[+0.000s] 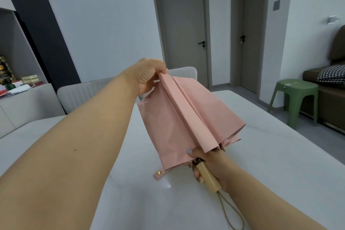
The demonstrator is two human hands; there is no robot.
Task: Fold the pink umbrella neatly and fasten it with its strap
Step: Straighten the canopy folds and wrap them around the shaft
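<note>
The pink umbrella (186,115) is collapsed, its canopy loose in flaps, and hangs slanted above the white table (261,164). My left hand (147,76) pinches the far tip of one folded panel and pulls it straight. My right hand (207,166) grips the pale wooden handle (209,177) at the near end, thumb against the cloth. The pink strap (158,173) with a gold snap dangles open below the canopy's left edge. A beige wrist loop (231,213) trails from the handle.
Two light grey chairs (78,95) stand at the table's far side. A green stool (293,97) and a brown sofa (334,87) with a checked cushion are to the right. A cabinet with clutter (16,84) is at left. Two grey doors are behind.
</note>
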